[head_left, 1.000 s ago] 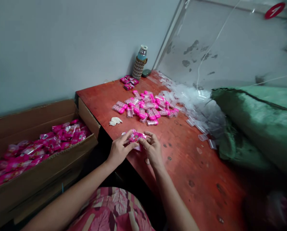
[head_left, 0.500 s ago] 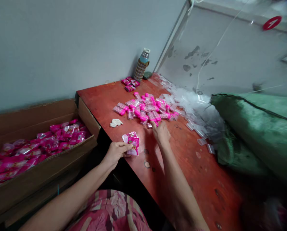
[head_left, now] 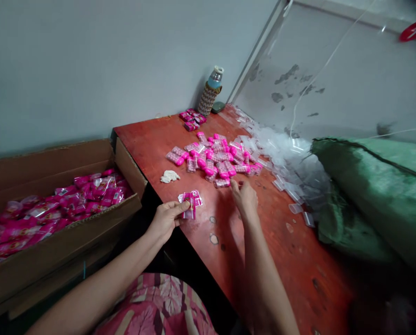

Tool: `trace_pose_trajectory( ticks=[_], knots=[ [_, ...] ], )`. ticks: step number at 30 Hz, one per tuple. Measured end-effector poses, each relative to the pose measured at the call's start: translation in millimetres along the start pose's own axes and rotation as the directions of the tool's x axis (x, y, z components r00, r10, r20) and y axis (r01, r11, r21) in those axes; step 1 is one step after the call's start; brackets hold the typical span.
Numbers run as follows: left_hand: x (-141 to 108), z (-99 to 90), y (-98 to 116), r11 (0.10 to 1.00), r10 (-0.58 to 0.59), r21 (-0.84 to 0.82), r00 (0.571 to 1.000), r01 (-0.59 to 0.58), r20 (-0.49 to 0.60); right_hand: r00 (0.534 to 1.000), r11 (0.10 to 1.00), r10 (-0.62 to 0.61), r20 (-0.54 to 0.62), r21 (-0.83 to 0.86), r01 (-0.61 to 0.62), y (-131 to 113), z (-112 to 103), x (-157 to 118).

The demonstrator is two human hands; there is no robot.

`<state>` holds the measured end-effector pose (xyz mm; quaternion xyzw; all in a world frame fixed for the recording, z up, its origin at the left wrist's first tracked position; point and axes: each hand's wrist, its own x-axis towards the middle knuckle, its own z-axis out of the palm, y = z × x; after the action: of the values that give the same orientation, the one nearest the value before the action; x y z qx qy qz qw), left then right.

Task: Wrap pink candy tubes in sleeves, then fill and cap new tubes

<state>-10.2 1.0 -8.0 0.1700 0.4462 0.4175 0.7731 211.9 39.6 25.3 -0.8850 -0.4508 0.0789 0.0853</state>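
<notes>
Down at the left, an open carton holds a heap of glossy pink packets. On the red counter, clear containers with bright pink caps lie in a loose pile, small pale-pink pieces showing through their walls. Clear plastic pieces spread to the right, beside a green sack. At the far end, small pink boxes lie near a bottle in a knitted sleeve.

The pink packet is between the thumb and fingers of the left hand, pinched at its left side above the near-left edge. Pink printed pieces show just behind it. The right hand is by the nearest container, fingers curled with a slight gap between two fingertips; whether they touch it, I cannot tell.
</notes>
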Motion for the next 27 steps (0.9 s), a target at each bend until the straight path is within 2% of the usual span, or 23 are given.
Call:
trace_pose_trajectory(
  ticks=[4,7,10,13,16,20,22,25,27],
  knots=[
    [-4,-1.7,2,0.996,0.023,-0.088,1.000,-0.022,0.007,0.999,0.999,0.046,-0.008,-0.017,-0.046,-30,8,1],
    [-4,-9.6,5,0.996,0.031,-0.083,0.999,-0.027,0.044,0.999,1.000,0.015,0.036,-0.011,-0.015,-35,12,2],
    [-3,-15.5,7,0.995,0.036,-0.097,0.998,-0.032,0.048,0.992,0.996,-0.095,0.089,0.006,0.094,-17,11,0],
    [-1,-13.4,7,0.989,0.019,-0.146,1.000,-0.016,0.020,0.977,0.985,-0.169,0.131,0.040,0.165,8,9,-5],
    [0,-6.4,4,0.981,-0.002,-0.191,1.000,0.004,0.013,0.969,0.970,-0.198,0.150,0.169,0.172,27,13,-12],
    [-1,-3.1,4,0.972,0.013,-0.236,1.000,-0.012,0.005,0.966,0.938,-0.202,0.162,0.315,0.143,36,20,-24],
    [-1,-5.1,6,0.966,0.025,-0.257,1.000,-0.027,-0.009,0.973,0.953,-0.205,0.108,0.248,0.173,35,21,-32],
    [-2,-7.8,8,0.959,0.027,-0.281,0.999,-0.033,-0.025,0.963,0.963,-0.270,-0.013,-0.002,0.270,33,20,-41],
    [-1,-7.2,8,0.953,0.017,-0.302,0.999,-0.027,-0.034,0.948,0.941,-0.318,-0.010,-0.126,0.314,32,18,-43]
  ],
)
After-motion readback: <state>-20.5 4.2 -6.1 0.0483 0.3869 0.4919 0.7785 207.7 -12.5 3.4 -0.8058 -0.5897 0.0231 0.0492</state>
